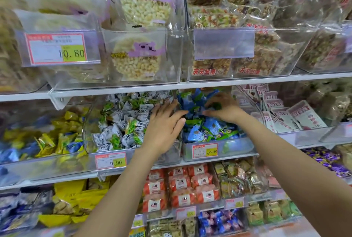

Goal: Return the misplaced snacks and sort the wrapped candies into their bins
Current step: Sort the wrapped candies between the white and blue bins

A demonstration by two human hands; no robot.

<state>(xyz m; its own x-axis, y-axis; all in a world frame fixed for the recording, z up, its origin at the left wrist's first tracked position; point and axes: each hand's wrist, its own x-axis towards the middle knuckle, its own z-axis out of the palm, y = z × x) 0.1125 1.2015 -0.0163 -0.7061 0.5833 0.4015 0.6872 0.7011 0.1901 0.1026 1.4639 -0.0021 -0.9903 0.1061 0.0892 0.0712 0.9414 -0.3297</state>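
the right hand [222,108] is deep in the clear plastic bin [238,147] of blue-wrapped candies on the middle shelf, its fingers curled round a small green-wrapped candy [216,105] at the top of the blue pile. the left hand [163,126] is flat with straight, spread fingers, holding nothing. it lies over the divider between that bin and the clear plastic bin [89,147] of white-and-green wrapped candies just beside it.
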